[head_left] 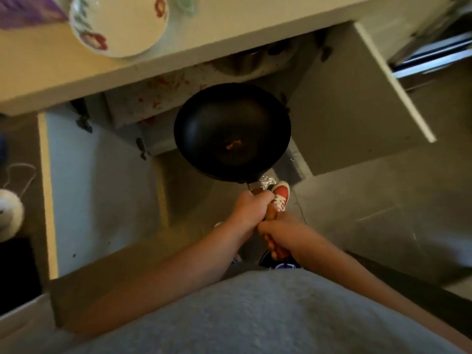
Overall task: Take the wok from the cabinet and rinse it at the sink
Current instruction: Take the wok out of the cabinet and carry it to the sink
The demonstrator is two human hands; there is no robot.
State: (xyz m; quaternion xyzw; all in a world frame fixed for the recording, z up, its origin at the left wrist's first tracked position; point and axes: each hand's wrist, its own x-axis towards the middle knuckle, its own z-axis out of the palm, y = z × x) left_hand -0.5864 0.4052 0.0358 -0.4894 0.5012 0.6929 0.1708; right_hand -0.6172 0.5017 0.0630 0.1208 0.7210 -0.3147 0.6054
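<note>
A black wok [231, 131] with a small orange scrap in its bottom hangs level in front of the open cabinet [143, 103], below the countertop edge. Its brown wooden handle [270, 213] points toward me. My left hand [249, 208] grips the handle close to the pan. My right hand [278, 237] grips the handle's near end just behind it. Both cabinet doors stand open, the left door [97, 190] and the right door [352, 98]. No sink is in view.
A flowered bowl [120, 24] sits on the cream countertop [63, 72] above the cabinet. A metal pot [245, 60] stays inside the cabinet on patterned shelf liner. My red shoe [282, 196] is on the tiled floor below the handle. An oven front [434, 54] is at right.
</note>
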